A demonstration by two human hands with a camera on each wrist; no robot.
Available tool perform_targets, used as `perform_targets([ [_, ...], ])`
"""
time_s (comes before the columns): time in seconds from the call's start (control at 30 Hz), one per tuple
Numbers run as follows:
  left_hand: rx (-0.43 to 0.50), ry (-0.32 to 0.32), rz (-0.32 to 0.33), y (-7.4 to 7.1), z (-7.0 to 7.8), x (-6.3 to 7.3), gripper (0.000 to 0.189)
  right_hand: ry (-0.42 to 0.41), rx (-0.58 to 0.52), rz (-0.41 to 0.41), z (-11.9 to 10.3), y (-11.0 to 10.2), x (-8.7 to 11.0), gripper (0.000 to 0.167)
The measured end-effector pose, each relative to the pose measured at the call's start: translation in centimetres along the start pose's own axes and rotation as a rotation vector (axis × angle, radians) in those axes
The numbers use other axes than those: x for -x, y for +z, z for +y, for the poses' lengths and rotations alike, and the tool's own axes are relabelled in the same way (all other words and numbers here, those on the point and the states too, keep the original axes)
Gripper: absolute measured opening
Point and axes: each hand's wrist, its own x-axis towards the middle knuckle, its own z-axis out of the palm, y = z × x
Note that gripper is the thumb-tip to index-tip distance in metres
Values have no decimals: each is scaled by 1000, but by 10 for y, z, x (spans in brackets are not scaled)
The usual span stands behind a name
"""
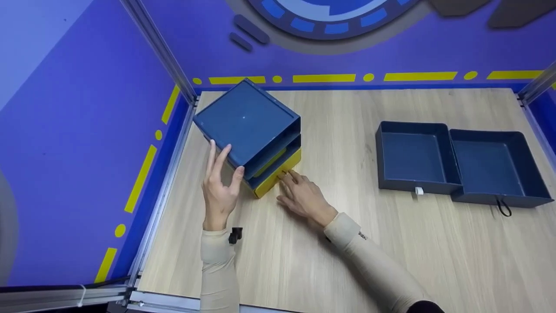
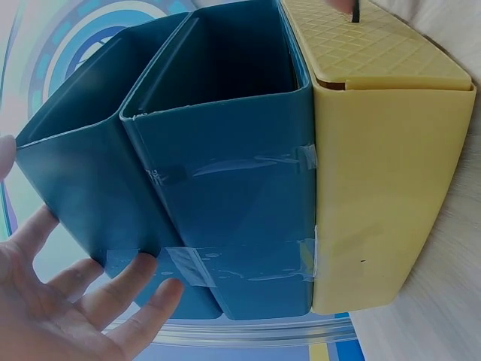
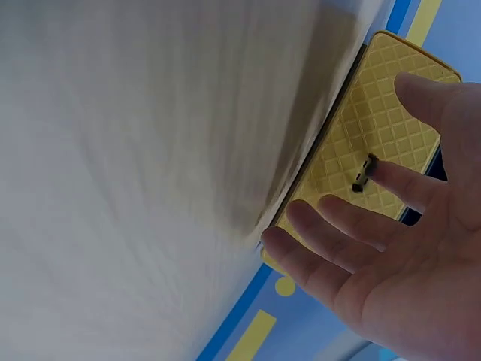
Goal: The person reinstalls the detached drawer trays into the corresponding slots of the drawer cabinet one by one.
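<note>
Currently, a stacked drawer unit (image 1: pixel 244 117) is standing at an angle on the far left part of the surface (image 1: pixel 299 265), with two dark blue, open-fronted compartments sitting above a yellow bottom section (image 2: pixel 391 188). Strips of clear tape (image 2: pixel 248 163) are running across the blue side walls. On the yellow front (image 3: pixel 383 90), a lattice pattern is showing, and a small black pull (image 3: pixel 365 173) is sticking out near its middle.

The person's left hand (image 1: pixel 220 195) is lying spread against the unit's side, its fingers parted and gently bent, their tips touching the blue wall while the thumb is reaching toward the front corner; it is grasping nothing. The right hand (image 1: pixel 306 198) is reaching to the yellow front with loosely extended, separated fingers; its index fingertip is touching the pull, without any visible clench around it.

Well apart to the right, two dark blue drawers are lying side by side, openings up: the left one (image 1: pixel 412 156) is bearing a white tab (image 1: pixel 418 191), the right one (image 1: pixel 493 167) a black loop (image 1: pixel 504 208). Behind, a purple-blue panel (image 1: pixel 321 56) with yellow dashes is bordering the surface.
</note>
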Motion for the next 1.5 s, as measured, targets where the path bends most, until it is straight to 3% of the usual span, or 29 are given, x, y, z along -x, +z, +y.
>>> perform_targets([
  [0.33,-1,-11,4,0,1,-4,59,53,-13,57,14,-24,9,67],
  [0.87,1,-4,-8,-1,3,-8,59,103,-21,225,57,-77,47,66],
  [1.3,13,-23,-7,-1,1,-2,60,316,-86,226,82,-110,84,68],
  [1.5,9,-28,-12,0,1,-1,59,300,-119,392,94,-119,103,58],
])
